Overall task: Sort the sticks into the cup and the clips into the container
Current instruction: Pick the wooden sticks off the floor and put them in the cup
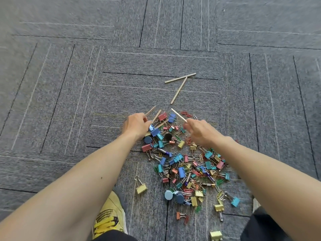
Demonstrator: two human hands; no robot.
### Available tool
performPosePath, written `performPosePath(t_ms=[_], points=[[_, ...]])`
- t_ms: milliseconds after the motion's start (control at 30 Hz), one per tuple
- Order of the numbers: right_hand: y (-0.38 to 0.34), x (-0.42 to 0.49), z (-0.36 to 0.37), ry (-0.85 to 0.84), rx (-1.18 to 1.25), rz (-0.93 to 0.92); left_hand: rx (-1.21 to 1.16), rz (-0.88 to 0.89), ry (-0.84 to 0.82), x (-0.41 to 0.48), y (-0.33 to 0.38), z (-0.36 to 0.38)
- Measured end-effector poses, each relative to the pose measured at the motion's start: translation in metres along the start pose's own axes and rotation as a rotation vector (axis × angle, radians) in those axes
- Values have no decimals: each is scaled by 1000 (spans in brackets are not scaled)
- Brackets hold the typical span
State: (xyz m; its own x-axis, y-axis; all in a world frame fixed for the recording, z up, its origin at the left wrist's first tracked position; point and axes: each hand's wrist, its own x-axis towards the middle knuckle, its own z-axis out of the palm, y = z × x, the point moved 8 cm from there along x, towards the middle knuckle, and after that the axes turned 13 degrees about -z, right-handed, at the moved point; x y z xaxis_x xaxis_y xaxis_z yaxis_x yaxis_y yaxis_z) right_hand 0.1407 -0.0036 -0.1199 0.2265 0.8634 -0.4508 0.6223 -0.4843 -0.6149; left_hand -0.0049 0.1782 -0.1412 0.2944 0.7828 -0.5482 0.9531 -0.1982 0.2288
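A heap of coloured binder clips and paper clips point(187, 164) lies on the grey carpet in front of me. My left hand point(136, 125) pinches a thin wooden stick point(150, 110) at the heap's far left edge; another stick point(156, 116) lies just beside it. My right hand point(201, 132) holds a wooden stick point(178, 115) that points up and to the left. Two more sticks point(180, 77) point(178, 90) lie loose on the carpet beyond the heap. No cup or container is in view.
Small round blue discs point(168, 195) and a few batteries point(208, 184) are mixed into the heap. My yellow shoe point(109, 216) sits at the bottom centre. Stray yellow clips point(141, 188) point(215, 235) lie apart from the pile. Grey carpet tiles point(69, 84) stretch all around.
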Motion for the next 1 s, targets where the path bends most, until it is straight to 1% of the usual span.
performPosePath(t_ms=[100,167,233,400,600,700,800,900,1000], points=[[3,16,-11,7,0,21,17,-4,10,8,11,3],[2,23,-17,27,59,21,63,17,48,12,19,1],[-3,28,-20,41,123,-12,107,35,50,13,27,5],[-7,29,-22,6,204,-19,202,12,-27,15,33,19],[-7,27,-25,17,223,17,185,-30,-168,20,23,25],[-5,25,-24,28,235,25,131,-46,-242,19,19,23],[-5,22,-22,36,242,33,0,-61,-284,15,14,16],[-7,18,-20,53,252,48,-143,-36,-299,12,11,10],[-8,14,-14,65,247,47,-226,32,-247,9,12,2]])
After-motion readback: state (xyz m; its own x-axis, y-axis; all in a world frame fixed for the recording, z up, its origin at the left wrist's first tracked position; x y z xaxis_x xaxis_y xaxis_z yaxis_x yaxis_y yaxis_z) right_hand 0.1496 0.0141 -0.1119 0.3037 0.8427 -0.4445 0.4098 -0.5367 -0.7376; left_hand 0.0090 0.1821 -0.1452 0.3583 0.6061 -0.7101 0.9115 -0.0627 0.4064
